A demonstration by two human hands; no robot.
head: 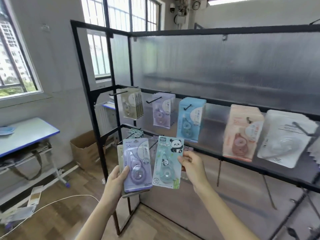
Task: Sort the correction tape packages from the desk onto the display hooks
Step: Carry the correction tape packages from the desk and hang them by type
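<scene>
Hanging step. Right hand [194, 168] pinching panda package [166, 163]; left hand [117, 177] gripping purple stack [136, 167] below display rack [173, 32]. Next: matching hook needed.

Before the display rack [110, 94], the left hand [115, 181] holds a stack of packages [136, 163]; the panda package [167, 161] sits just right of it, in the right hand [194, 168]. Behind, five bunches hang along the upper rail (more below). A desk [26, 134] stands far left.
</scene>
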